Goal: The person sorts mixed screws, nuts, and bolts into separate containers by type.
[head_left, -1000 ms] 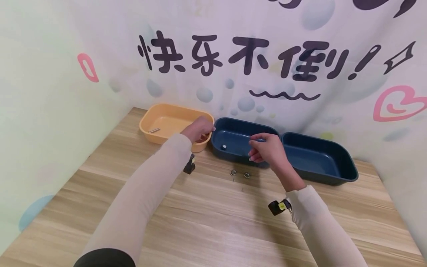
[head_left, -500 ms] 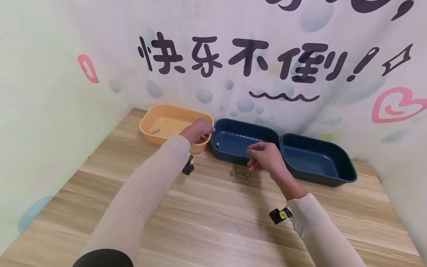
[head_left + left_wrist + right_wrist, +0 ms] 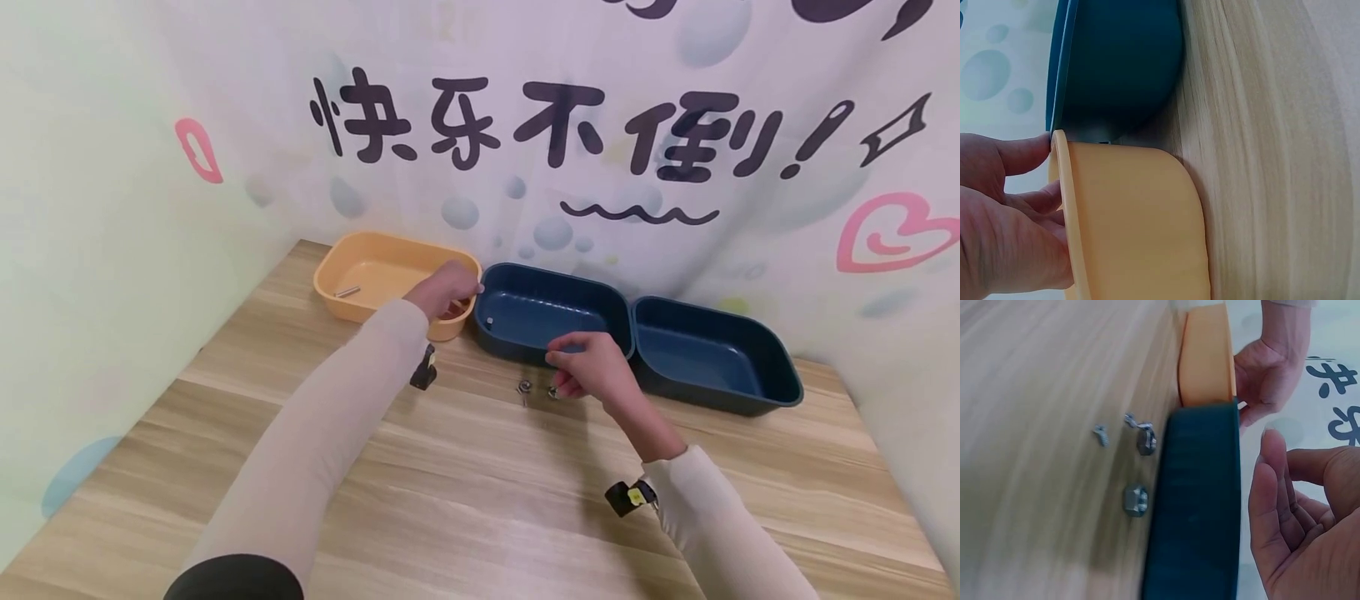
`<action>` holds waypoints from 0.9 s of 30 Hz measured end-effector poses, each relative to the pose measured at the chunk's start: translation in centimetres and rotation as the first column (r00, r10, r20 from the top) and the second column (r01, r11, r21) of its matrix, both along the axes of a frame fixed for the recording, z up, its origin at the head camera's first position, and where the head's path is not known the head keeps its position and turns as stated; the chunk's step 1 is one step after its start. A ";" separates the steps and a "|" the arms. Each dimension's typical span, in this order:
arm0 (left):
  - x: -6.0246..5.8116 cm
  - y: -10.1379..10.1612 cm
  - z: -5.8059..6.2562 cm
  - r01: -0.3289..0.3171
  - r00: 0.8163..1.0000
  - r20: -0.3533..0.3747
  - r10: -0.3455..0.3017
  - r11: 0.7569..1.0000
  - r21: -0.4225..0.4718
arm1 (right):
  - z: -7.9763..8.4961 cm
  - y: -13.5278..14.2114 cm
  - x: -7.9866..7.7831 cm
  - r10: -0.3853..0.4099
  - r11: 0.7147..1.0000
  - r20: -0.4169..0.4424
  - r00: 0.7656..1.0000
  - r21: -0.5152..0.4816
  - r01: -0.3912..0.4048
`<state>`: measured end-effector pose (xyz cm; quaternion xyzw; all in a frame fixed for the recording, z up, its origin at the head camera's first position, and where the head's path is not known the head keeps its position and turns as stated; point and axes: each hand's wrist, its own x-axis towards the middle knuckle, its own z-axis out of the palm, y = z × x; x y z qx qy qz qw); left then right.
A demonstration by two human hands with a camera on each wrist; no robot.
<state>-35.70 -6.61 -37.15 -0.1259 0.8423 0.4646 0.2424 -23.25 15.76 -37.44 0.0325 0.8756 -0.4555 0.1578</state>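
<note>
My left hand (image 3: 442,290) reaches over the right end of the orange bin (image 3: 1141,219). Its thumb lies at the rim beside the blue bin, and the other fingers are inside, gripping the rim. My right hand (image 3: 594,367) is lowered in front of the middle blue bin (image 3: 528,310), fingers loosely bent and nothing between them. In the head view its fingertips overlap one hex nut (image 3: 1136,500) on the table. A second hex nut (image 3: 1145,440) lies beside it, with small screws (image 3: 1101,434) close by. Inside the middle blue bin is a small shiny piece (image 3: 490,320).
A metal rod-like piece (image 3: 347,292) lies in the orange bin's left part. Another blue bin (image 3: 712,354) stands at the right end of the row. Behind the bins hangs a printed cloth (image 3: 465,208). The wooden table (image 3: 465,500) extends in front.
My right hand has come down and toward me from above the middle blue bin to the nuts in front of it. The left hand has stayed at the orange bin.
</note>
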 end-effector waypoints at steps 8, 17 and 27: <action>0.1 -0.2 0.0 0.005 1.000 -0.002 -0.005 1.000 0.007 | -2.2 -0.7 0.5 0.011 1.000 0.023 1.000 -0.012 -0.010; -0.3 -0.1 -0.3 0.003 1.000 -0.003 -0.003 1.000 -0.008 | -4.1 -1.4 0.5 0.017 1.000 0.029 0.999 0.015 -0.017; -0.3 -0.1 -0.3 0.018 1.000 -0.011 -0.019 1.000 -0.024 | -5.4 -2.0 0.0 0.018 0.999 0.057 0.998 0.040 -0.020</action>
